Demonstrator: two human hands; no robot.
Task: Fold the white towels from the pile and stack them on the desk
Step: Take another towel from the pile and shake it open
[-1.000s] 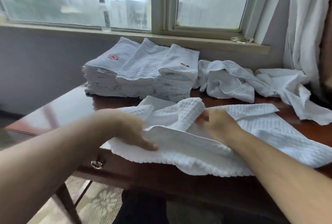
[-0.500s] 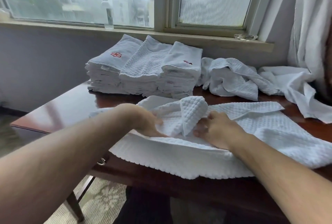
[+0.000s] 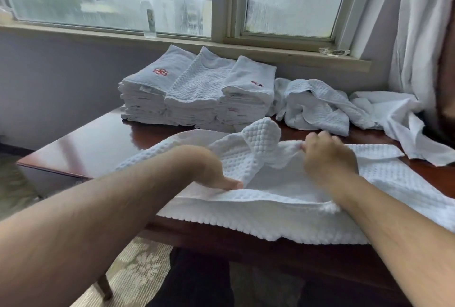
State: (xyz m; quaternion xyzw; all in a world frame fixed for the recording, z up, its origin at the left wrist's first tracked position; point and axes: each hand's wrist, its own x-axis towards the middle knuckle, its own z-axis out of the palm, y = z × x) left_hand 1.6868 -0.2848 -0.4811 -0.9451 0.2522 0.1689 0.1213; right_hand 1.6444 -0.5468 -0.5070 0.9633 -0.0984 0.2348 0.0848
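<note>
centrally, waffle towel lay spread on desk, lower middle of frame. left hand pinched its near fold; right hand clutched a raised edge with curled fingers.

White waffle-weave towel on glossy reddish-brown desk. Folded white stack, red flower logo on the left one. Crumpled white pile. White curtain. Grey-lilac wall. Beige floral carpet.

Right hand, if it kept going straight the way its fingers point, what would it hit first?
Probably the crumpled white waffle towel pile beyond the right hand, though depth is hard to judge.
</note>
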